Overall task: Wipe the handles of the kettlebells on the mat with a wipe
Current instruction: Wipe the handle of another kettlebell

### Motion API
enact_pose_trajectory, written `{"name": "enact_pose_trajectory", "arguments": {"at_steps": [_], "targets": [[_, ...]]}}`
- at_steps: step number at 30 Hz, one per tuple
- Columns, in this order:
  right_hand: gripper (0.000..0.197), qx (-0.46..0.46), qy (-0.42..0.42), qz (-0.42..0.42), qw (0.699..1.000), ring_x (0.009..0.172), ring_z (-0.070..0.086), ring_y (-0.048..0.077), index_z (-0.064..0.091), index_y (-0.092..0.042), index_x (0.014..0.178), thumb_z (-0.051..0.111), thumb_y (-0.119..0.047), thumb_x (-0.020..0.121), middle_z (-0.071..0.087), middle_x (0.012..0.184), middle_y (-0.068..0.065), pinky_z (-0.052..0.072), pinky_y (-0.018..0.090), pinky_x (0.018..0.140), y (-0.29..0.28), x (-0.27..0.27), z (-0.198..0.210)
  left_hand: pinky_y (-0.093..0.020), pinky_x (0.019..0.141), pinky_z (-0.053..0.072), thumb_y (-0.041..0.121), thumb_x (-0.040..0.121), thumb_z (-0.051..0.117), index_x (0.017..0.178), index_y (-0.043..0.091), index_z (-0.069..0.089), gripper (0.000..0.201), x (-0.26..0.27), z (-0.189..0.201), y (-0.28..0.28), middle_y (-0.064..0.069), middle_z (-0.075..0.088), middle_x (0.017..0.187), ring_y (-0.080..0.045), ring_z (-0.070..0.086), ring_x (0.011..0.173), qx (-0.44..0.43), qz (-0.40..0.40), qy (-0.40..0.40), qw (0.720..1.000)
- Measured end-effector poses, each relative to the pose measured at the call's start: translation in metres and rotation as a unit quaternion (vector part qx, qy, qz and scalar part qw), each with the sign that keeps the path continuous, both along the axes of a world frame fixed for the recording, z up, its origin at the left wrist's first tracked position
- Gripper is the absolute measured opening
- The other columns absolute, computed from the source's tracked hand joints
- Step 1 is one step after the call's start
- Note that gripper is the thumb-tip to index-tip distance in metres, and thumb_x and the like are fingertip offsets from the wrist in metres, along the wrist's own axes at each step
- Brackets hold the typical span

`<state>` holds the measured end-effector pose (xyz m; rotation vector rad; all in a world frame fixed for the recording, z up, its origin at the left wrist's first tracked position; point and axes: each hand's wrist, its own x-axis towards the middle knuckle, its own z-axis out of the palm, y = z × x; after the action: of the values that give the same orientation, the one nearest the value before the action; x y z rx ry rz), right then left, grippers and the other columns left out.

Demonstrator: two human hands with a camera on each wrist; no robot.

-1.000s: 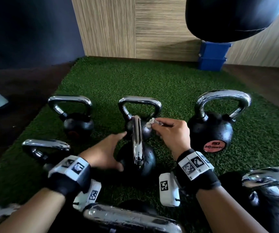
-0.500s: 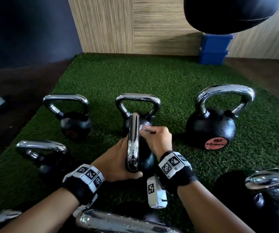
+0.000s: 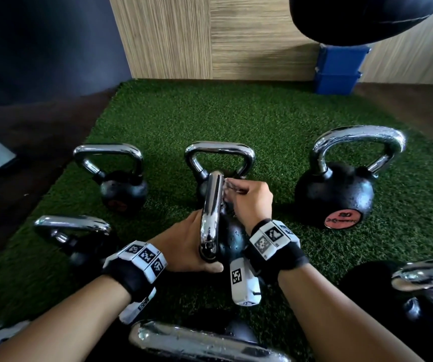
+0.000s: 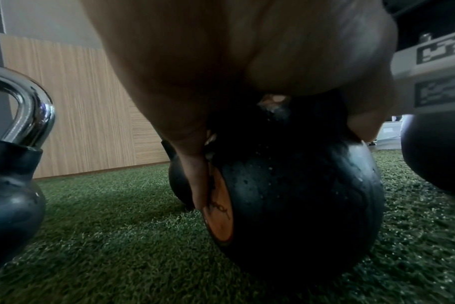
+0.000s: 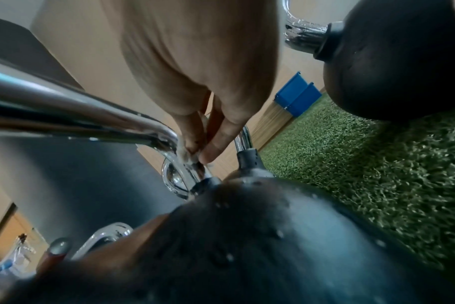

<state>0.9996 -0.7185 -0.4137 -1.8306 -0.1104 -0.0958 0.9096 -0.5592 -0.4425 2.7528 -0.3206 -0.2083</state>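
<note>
On the green mat (image 3: pixel 236 116) the middle kettlebell stands with its chrome handle (image 3: pixel 211 212) edge-on to me. My left hand (image 3: pixel 192 246) grips its black ball (image 4: pixel 294 205), fingers curled down beside the orange label (image 4: pixel 220 209) and thumb at the near side. My right hand (image 3: pixel 246 197) pinches a small white wipe (image 3: pixel 227 185) against the far bend of that handle. In the right wrist view the wipe (image 5: pixel 189 157) sits between my fingertips and the chrome handle (image 5: pixel 153 131), just above where the bar meets the ball.
More kettlebells ring this one: back left (image 3: pixel 121 184), back middle (image 3: pixel 219 152), a large one back right (image 3: pixel 338 194), one left (image 3: pixel 71 231), one right (image 3: pixel 429 283), a handle close below (image 3: pixel 197 343). Blue boxes (image 3: pixel 338 71) and a hanging black bag (image 3: pixel 354 19) are by the wooden wall.
My left hand has closed in from the ball's left side and taken hold of it. My right hand has brought the wipe left onto the far bend of the handle.
</note>
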Motion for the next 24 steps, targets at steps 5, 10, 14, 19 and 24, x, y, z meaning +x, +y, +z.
{"name": "enact_pose_trajectory", "arguments": {"at_steps": [5,10,14,19,24], "targets": [[0.023,-0.005,-0.112,0.003,0.994,0.084,0.062,-0.017,0.08,-0.018,0.104,0.073,-0.004,0.086,0.078,0.106,-0.003,0.046,-0.001,0.084,-0.001,-0.002,0.014,-0.038,0.119,0.035,0.087,0.06,0.058,0.151,0.025,0.041,0.111,0.009,0.001,0.002,0.005,0.041,0.153,-0.019,0.042,0.143,0.017,-0.027,0.034,0.999],[0.023,-0.045,-0.257,0.04,0.965,0.094,0.066,-0.006,0.08,-0.009,0.102,0.077,0.002,0.082,0.078,0.103,0.001,0.046,0.0,0.083,-0.013,-0.02,0.011,-0.035,0.119,0.036,0.082,0.067,0.069,0.144,0.031,0.048,0.095,0.017,0.003,0.009,0.01,0.049,0.147,-0.01,0.044,0.138,-0.015,-0.041,0.021,0.999],[0.023,-0.071,-0.261,0.077,0.96,0.089,0.07,0.006,0.08,-0.008,0.103,0.076,0.002,0.084,0.077,0.103,0.004,0.056,0.015,0.083,-0.018,-0.014,0.022,-0.035,0.115,0.042,0.075,0.066,0.075,0.143,0.029,0.049,0.094,0.02,0.007,0.009,0.009,0.054,0.141,-0.009,0.05,0.13,-0.045,-0.033,0.028,0.998],[0.023,-0.086,-0.312,0.13,0.937,0.088,0.069,0.003,0.081,-0.011,0.101,0.076,0.003,0.083,0.076,0.099,-0.001,0.048,0.005,0.083,-0.023,-0.035,0.025,-0.021,0.104,0.041,0.072,0.069,0.078,0.138,0.034,0.052,0.083,0.022,0.006,0.012,0.02,0.051,0.127,-0.001,0.048,0.119,-0.001,-0.022,0.037,0.999],[0.025,-0.098,-0.309,0.203,0.924,0.092,0.068,0.005,0.081,-0.011,0.102,0.075,0.004,0.083,0.074,0.102,0.0,0.054,0.013,0.086,-0.031,-0.042,0.039,-0.028,0.11,0.044,0.067,0.069,0.082,0.141,0.03,0.05,0.087,0.024,0.013,0.011,0.011,0.056,0.135,-0.01,0.053,0.127,-0.013,-0.002,0.065,0.998]]}}
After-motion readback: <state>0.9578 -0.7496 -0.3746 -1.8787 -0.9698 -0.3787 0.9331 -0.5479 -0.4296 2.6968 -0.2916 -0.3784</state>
